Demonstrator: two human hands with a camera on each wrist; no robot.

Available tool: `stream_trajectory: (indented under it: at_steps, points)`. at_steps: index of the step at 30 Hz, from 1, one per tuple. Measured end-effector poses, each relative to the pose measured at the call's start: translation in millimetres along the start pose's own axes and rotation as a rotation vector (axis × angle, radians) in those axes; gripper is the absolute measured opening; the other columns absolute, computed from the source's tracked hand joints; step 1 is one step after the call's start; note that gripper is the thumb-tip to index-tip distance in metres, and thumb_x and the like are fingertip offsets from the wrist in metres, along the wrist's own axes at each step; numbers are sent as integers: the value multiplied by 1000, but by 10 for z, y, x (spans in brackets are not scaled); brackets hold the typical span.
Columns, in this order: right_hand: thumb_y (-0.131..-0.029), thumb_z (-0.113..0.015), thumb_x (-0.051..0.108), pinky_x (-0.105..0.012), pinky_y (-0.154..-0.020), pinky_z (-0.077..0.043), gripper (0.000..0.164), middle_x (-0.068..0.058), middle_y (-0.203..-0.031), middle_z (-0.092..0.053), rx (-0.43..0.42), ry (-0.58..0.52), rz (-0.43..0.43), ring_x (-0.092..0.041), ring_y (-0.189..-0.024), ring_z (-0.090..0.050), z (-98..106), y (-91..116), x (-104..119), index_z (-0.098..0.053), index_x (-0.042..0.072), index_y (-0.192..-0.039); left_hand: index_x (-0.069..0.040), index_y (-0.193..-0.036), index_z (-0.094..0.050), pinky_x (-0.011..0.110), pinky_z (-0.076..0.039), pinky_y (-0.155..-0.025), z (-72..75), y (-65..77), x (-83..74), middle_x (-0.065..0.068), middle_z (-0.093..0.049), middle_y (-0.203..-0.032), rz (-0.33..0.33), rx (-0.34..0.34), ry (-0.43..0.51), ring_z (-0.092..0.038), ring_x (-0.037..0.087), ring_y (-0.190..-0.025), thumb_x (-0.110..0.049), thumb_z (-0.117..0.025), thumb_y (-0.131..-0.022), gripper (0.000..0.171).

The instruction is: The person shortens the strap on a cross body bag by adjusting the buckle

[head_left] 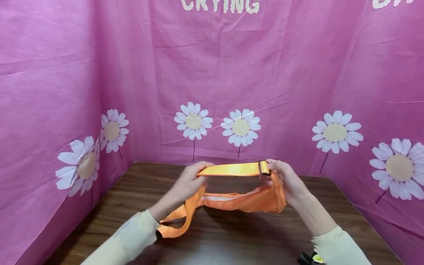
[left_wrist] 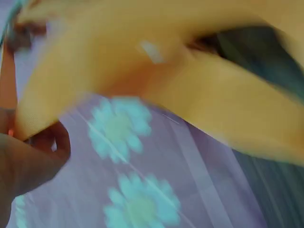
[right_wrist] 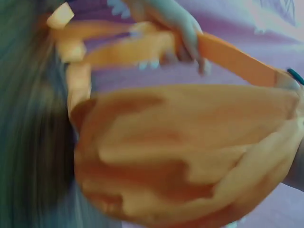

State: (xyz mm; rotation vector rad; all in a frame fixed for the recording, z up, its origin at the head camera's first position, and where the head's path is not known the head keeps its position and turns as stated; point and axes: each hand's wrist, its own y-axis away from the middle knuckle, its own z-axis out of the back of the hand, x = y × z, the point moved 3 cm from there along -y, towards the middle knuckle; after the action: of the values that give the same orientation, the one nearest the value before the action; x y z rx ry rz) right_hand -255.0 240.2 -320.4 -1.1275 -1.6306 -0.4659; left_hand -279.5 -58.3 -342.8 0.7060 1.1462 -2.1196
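An orange waist bag (head_left: 251, 200) with a pale zipper (head_left: 218, 198) is held up over the table in the head view. My left hand (head_left: 190, 182) pinches its orange strap (head_left: 232, 169), and a loop of that strap hangs down below the wrist. At the other end my right hand (head_left: 290, 182) grips the bag's corner, with the strap's dark slider buckle (head_left: 264, 168) right at the fingertips. The strap stretches between both hands above the bag. Seen from the right wrist, the bag's broad fabric side (right_wrist: 180, 147) looks creased; the left wrist view is largely blurred strap.
Beneath the hands is a dark wood-grain table (head_left: 238, 239). A small black and yellow item (head_left: 311, 258) lies near the right sleeve at the front edge. Pink cloth (head_left: 215, 73) printed with daisies hangs behind the table and along both sides.
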Motion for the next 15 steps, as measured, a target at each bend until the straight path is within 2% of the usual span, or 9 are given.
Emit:
stream_trajectory:
  at_steps: [2, 6, 9, 12, 14, 15]
  points:
    - [-102, -27, 7, -26, -58, -45, 32, 0, -68, -55, -17, -55, -26, -10, -53, -41, 190, 21, 68, -57, 10, -91, -13, -117, -71, 34, -55, -66, 225, -35, 178, -1, -67, -93, 20, 30, -50, -65, 20, -71, 7, -56, -95, 34]
    - [-107, -22, 13, -26, -56, -43, 42, 2, -60, -41, -30, -119, -69, -10, -52, -22, 566, 60, 184, -56, 10, -83, -15, -112, -72, 34, -50, -76, 625, -30, 518, -3, -66, -95, 51, 81, -139, -62, 20, -83, 1, -57, -99, 25]
    - [-109, -20, 16, -28, -61, -49, 49, 1, -58, -32, -33, -177, -79, -12, -52, -16, 800, 112, 261, -61, 7, -84, -12, -111, -71, 31, -48, -70, 811, 6, 699, 2, -67, -95, 120, 116, -79, -58, 18, -79, -1, -56, -101, 22]
    - [-110, -15, 17, -30, -68, -51, 55, 0, -60, -27, 20, -223, -102, -15, -54, -15, 973, 182, 299, -64, 2, -90, -8, -114, -71, 28, -47, -59, 895, 3, 800, 8, -67, -97, 189, 143, 6, -54, 18, -68, 1, -55, -101, 22]
    - [-111, -13, 19, -29, -64, -49, 56, 0, -62, -29, 68, -205, -137, -14, -55, -17, 1046, 233, 295, -64, 2, -96, -6, -115, -71, 28, -46, -54, 943, -18, 826, 9, -67, -95, 224, 122, 39, -53, 17, -63, 2, -57, -99, 23]
    - [-111, -15, 17, -28, -62, -48, 53, 1, -63, -33, 76, -139, -139, -13, -55, -20, 1070, 266, 287, -64, 3, -97, -4, -116, -71, 28, -46, -51, 969, -33, 823, 10, -67, -92, 236, 94, 58, -53, 17, -60, 3, -57, -98, 24]
